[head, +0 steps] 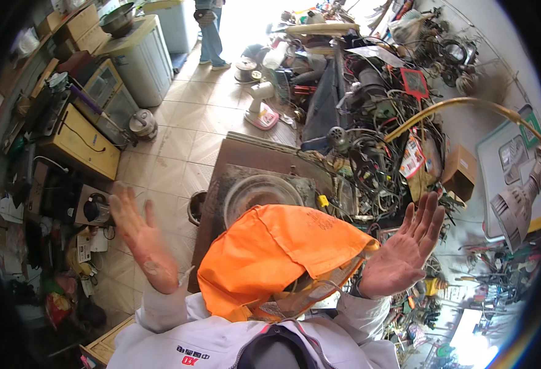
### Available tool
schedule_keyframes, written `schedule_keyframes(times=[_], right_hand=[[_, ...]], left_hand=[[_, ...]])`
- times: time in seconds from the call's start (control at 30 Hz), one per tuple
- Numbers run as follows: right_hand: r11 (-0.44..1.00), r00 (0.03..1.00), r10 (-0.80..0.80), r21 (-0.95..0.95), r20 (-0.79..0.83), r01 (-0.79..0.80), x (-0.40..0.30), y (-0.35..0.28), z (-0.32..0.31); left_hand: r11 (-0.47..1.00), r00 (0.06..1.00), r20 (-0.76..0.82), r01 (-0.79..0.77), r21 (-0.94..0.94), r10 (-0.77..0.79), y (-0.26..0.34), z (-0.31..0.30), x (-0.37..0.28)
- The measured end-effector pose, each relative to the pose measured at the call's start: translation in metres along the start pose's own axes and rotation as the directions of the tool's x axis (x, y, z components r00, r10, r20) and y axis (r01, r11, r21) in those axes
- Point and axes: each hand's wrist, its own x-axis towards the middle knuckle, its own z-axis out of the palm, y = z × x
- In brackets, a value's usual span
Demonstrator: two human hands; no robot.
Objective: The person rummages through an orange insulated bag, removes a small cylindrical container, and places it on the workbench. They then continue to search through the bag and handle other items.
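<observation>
Both my hands are raised palm-up on either side of an orange fabric bag (270, 253). My left hand (141, 240) has its fingers apart, holds nothing, and hangs over the tiled floor left of the workbench. My right hand (404, 249) is also spread and bare, close to the bag's right end; whether they touch I cannot tell. The bag lies bunched right before my chest, its mouth partly open toward me with mesh lining showing. Behind it a round shallow metal dish (263, 187) rests on the brown workbench (219, 170), partly covered by the bag.
Tangled cables and motor parts (367, 161) crowd the bench's right side, with a cardboard box (459, 170). A lamp (512, 212) on a curved arm hangs at right. A white fan (261, 106) and a metal canister (142, 124) stand on the floor. A person (210, 34) stands far ahead.
</observation>
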Motion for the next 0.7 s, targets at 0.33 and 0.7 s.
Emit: schedule_keyframes(times=[0.33,0.7], right_hand=[[0.979,0.985,-0.073,-0.179,0.159,0.101,-0.029,0.026,0.031],[0.942,0.707,0.336,-0.236,0.623,-0.239,-0.136,0.054,0.061]], left_hand=[[0.999,0.974,0.222,0.036,0.031,-0.042,-0.011,0.058,-0.026],[0.966,0.780,0.622,-0.105,0.236,-0.067,-0.064,0.088,-0.111]])
